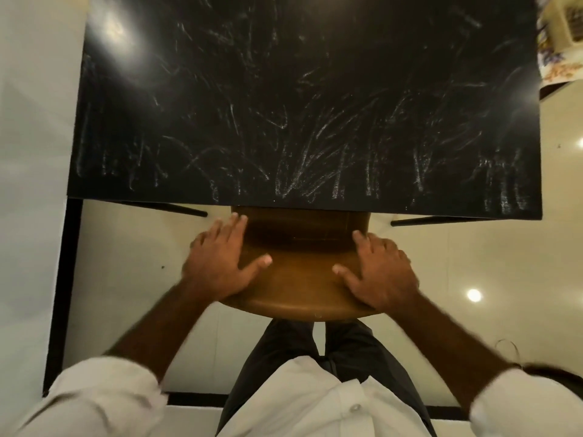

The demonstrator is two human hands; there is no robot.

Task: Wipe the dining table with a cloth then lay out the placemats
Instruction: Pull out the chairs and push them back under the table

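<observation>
Home dining rm: black table point(284, 89), wooden chair point(299, 279).

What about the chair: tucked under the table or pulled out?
Partly tucked: the chair's far end hides under the table edge; the rest sticks out.
</observation>
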